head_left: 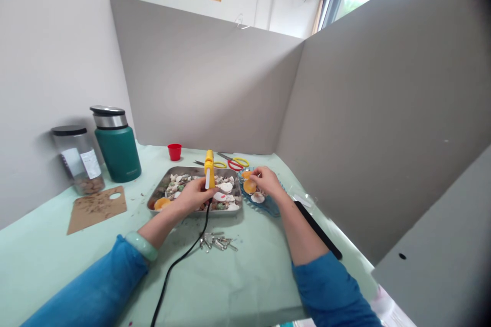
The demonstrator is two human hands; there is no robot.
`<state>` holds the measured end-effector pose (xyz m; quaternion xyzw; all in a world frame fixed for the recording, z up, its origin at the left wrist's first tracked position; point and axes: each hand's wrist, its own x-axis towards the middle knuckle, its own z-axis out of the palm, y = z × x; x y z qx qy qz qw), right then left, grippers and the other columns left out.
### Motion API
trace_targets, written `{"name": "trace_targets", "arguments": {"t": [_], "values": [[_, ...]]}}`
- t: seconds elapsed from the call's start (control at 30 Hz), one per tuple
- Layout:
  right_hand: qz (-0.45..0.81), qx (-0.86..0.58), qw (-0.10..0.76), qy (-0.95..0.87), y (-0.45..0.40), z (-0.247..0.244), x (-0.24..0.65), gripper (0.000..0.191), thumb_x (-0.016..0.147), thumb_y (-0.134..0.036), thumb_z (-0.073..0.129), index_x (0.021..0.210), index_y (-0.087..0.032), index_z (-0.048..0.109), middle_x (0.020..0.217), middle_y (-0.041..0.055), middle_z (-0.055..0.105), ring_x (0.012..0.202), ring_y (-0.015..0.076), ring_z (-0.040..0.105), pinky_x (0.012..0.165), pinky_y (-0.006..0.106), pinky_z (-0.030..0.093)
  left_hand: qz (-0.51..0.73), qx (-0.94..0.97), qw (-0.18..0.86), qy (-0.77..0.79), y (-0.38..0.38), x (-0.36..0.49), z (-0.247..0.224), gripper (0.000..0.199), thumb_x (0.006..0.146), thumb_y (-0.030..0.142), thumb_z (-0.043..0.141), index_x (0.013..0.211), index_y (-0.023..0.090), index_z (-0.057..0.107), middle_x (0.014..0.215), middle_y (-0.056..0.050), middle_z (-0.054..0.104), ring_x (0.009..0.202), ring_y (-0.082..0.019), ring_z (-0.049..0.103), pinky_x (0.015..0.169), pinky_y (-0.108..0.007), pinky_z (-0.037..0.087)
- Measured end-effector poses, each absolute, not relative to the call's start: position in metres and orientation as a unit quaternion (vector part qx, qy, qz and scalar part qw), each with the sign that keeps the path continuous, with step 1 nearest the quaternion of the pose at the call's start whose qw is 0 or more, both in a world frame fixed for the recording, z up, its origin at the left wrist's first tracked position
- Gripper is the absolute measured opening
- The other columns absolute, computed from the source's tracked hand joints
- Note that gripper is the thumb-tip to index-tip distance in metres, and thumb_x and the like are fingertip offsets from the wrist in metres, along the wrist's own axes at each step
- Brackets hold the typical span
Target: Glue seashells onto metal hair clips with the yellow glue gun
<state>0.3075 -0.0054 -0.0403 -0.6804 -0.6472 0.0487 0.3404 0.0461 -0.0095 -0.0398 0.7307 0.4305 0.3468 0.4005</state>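
Gripping yellow, black-corded glue gun (209, 167) in closed left hand (195, 195) over metal tray (230, 212). Pinching orange shell (246, 174) with right hand (266, 182), right of tray.

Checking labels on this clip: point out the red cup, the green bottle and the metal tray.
Red cup (174, 153): head view, front wall.
Green bottle (118, 154): head view, middle of body.
Metal tray (199, 214): head view, near rim.
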Motion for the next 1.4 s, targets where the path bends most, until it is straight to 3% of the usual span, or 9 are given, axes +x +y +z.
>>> {"name": "trace_targets", "arguments": {"t": [0.2, 0.5, 0.77, 0.93, 1.1, 1.23, 1.4], "values": [[0.050, -0.718, 0.323, -0.615, -0.005, -0.042, 0.317, 0.019, 0.076, -0.024, 0.051, 0.084, -0.020, 0.067, 0.087, 0.0026, 0.070, 0.078, 0.0152, 0.061, 0.066, 0.023, 0.040, 0.339, 0.732, 0.406, 0.429, -0.011, 0.046, -0.039, 0.033, 0.070, 0.042, 0.060, 0.088, 0.015, 0.061, 0.060, 0.002, 0.054, 0.051, -0.014, 0.050, 0.049, -0.025, 0.038], [0.058, -0.787, 0.212, -0.577, -0.011, -0.039, 0.317, 0.014, 0.071, -0.024, 0.057, 0.065, -0.021, 0.070, 0.074, 0.0086, 0.070, 0.070, 0.0210, 0.062, 0.058, 0.027, 0.036, 0.336, 0.736, 0.397, 0.433, -0.013, 0.047, -0.036, 0.032, 0.070, 0.041, 0.060, 0.088, 0.014, 0.060, 0.062, 0.001, 0.054, 0.054, -0.014, 0.050, 0.050, -0.025, 0.038], [0.063, -0.778, 0.212, -0.588, -0.012, -0.036, 0.314, 0.017, 0.074, -0.025, 0.054, 0.076, -0.020, 0.071, 0.079, 0.0059, 0.071, 0.070, 0.0174, 0.062, 0.056, 0.024, 0.036, 0.335, 0.737, 0.400, 0.430, -0.012, 0.046, -0.037, 0.034, 0.070, 0.042, 0.059, 0.089, 0.014, 0.060, 0.062, 0.001, 0.055, 0.052, -0.014, 0.050, 0.049, -0.025, 0.038], [-0.061, -0.796, 0.240, -0.552, -0.021, -0.024, 0.321, 0.025, 0.080, -0.029, 0.046, 0.085, -0.020, 0.069, 0.092, 0.0085, 0.069, 0.083, 0.0215, 0.063, 0.061, 0.026, 0.039, 0.330, 0.730, 0.400, 0.445, -0.017, 0.048, -0.031, 0.029, 0.068, 0.040, 0.059, 0.082, 0.015, 0.059, 0.060, 0.001, 0.054, 0.051, -0.013, 0.049, 0.048, -0.024, 0.037], [-0.131, -0.830, 0.208, -0.501, -0.025, -0.025, 0.326, 0.027, 0.081, -0.025, 0.044, 0.090, -0.016, 0.068, 0.098, 0.0135, 0.067, 0.085, 0.0245, 0.064, 0.064, 0.029, 0.041, 0.333, 0.730, 0.400, 0.444, -0.021, 0.049, -0.028, 0.026, 0.067, 0.040, 0.058, 0.077, 0.016, 0.057, 0.058, 0.001, 0.053, 0.051, -0.013, 0.048, 0.047, -0.024, 0.036], [-0.101, -0.826, 0.202, -0.517, -0.022, -0.028, 0.323, 0.024, 0.080, -0.025, 0.048, 0.090, -0.017, 0.069, 0.096, 0.0126, 0.068, 0.084, 0.0219, 0.064, 0.064, 0.027, 0.039, 0.329, 0.738, 0.391, 0.441, -0.020, 0.048, -0.029, 0.025, 0.069, 0.040, 0.058, 0.076, 0.016, 0.055, 0.057, 0.002, 0.052, 0.051, -0.013, 0.048, 0.048, -0.024, 0.036], [0.012, -0.787, 0.242, -0.568, -0.018, -0.029, 0.328, 0.031, 0.081, -0.042, 0.049, 0.075, -0.019, 0.068, 0.078, 0.0070, 0.069, 0.074, 0.0178, 0.061, 0.058, 0.024, 0.035, 0.320, 0.733, 0.406, 0.442, -0.017, 0.048, -0.031, 0.027, 0.068, 0.040, 0.059, 0.079, 0.017, 0.055, 0.058, 0.002, 0.052, 0.051, -0.013, 0.049, 0.047, -0.024, 0.036]]}}
